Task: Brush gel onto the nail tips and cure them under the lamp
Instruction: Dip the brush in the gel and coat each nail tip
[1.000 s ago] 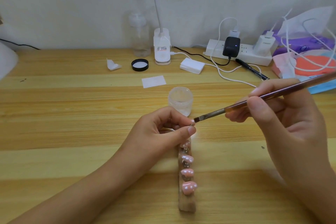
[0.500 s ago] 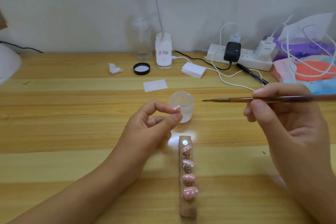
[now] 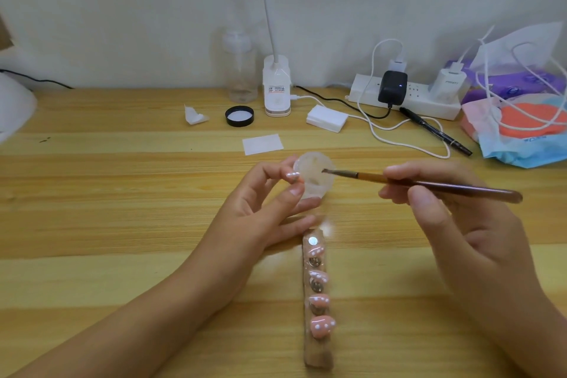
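- Pink nail tip (image 3: 291,176): pinched above the desk (image 3: 122,224), just beside the open gel jar (image 3: 316,184); liable to twist or slip if the pinch slackens under brush pressure.
- Brush (image 3: 429,185): bristles at the jar's mouth, contact with the gel not discernible; an overloaded brush risks dripping or flooding the tip's white dots.
- Left hand (image 3: 260,218): thumb and forefinger (image 3: 273,169) closed on the tip, other fingers loosely extended by the jar, close enough to knock it.
- Right hand (image 3: 454,224): fingers (image 3: 399,170) clamped on the brush handle.
- Holder strip (image 3: 317,353): remaining tips, nearer the body.
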Action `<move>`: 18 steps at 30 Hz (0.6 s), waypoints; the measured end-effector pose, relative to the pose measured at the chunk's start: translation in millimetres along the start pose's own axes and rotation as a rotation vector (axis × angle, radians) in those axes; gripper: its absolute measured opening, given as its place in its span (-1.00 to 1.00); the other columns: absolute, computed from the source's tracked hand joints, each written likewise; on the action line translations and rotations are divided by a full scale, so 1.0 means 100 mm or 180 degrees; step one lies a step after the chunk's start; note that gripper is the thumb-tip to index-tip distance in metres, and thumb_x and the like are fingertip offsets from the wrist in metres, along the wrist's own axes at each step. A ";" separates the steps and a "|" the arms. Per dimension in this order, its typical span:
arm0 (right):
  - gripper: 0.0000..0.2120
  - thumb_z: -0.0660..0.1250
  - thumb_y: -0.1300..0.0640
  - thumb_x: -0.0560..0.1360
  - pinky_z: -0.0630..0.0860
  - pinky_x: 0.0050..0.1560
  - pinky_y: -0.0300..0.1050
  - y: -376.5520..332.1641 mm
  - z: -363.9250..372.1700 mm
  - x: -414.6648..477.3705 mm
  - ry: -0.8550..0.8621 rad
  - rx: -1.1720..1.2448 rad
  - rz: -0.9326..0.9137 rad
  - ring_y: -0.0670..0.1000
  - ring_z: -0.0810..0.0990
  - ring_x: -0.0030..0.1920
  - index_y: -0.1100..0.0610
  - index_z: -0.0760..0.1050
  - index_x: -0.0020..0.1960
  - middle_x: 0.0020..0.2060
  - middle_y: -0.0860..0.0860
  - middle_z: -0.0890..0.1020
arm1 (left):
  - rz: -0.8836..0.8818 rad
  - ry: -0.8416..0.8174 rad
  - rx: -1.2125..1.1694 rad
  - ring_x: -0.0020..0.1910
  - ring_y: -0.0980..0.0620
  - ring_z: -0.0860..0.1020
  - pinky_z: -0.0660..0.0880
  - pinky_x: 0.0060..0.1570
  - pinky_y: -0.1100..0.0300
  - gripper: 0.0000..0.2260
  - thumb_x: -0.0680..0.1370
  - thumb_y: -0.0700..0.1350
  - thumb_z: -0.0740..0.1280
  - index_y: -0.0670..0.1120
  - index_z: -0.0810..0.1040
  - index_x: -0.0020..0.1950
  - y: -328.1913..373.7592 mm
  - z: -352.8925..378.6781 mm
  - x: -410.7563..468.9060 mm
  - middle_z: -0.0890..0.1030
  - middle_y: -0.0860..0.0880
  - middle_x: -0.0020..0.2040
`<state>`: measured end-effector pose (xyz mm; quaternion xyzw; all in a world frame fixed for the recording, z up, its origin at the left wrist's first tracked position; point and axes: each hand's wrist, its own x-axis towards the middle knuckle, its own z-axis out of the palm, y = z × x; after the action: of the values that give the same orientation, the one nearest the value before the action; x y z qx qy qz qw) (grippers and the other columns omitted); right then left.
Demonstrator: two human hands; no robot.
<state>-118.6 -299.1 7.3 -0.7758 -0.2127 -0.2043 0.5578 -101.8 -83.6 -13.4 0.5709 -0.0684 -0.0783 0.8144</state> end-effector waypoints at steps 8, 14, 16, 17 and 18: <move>-0.74 0.20 0.02 0.57 0.50 0.02 -0.23 0.09 0.07 0.00 -0.0436 -0.0470 0.0009 -0.04 0.63 0.09 -0.03 0.55 0.19 0.02 -0.15 0.65 | 0.0142 -0.0163 0.0183 0.11 -0.13 0.64 0.56 0.08 0.20 -0.96 0.50 -0.06 0.36 0.04 0.54 -0.07 -0.01 0.02 0.00 0.52 0.18 0.33; -0.75 0.20 0.00 0.56 0.46 0.05 -0.33 0.10 0.07 0.01 -0.0488 -0.0493 0.0074 -0.05 0.62 0.09 -0.05 0.56 0.17 0.01 -0.14 0.65 | 0.0104 -0.0117 0.0092 0.09 -0.16 0.65 0.58 0.03 0.20 -0.97 0.51 -0.09 0.33 0.03 0.54 -0.08 0.00 0.02 0.01 0.54 0.15 0.32; -0.76 0.19 0.01 0.56 0.48 0.03 -0.29 0.09 0.05 0.02 -0.0395 -0.0445 0.0077 -0.07 0.63 0.08 -0.05 0.56 0.14 -0.01 -0.14 0.65 | 0.0098 -0.0051 0.0038 0.07 -0.16 0.65 0.58 0.02 0.20 -0.97 0.50 -0.09 0.35 0.03 0.56 -0.09 0.00 0.03 0.01 0.54 0.14 0.31; -0.77 0.19 0.01 0.55 0.50 0.02 -0.24 0.08 0.03 0.02 -0.0335 -0.0420 0.0074 -0.06 0.64 0.06 -0.05 0.56 0.12 -0.02 -0.14 0.65 | 0.0096 -0.0022 0.0026 0.07 -0.15 0.66 0.58 0.01 0.19 -0.98 0.50 -0.08 0.36 0.04 0.56 -0.10 -0.01 0.03 0.01 0.54 0.15 0.31; -0.78 0.18 0.01 0.55 0.51 0.01 -0.18 0.07 0.01 0.02 -0.0276 -0.0385 0.0073 -0.05 0.64 0.05 -0.06 0.56 0.10 -0.03 -0.14 0.65 | 0.0094 0.0003 0.0015 0.07 -0.14 0.66 0.58 0.00 0.19 -0.99 0.50 -0.07 0.38 0.04 0.57 -0.10 -0.01 0.03 0.01 0.54 0.15 0.32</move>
<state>-112.8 -299.7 3.1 -0.8186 -0.2149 -0.1766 0.5025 -101.5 -86.5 -13.1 0.5719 -0.0766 -0.0658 0.8141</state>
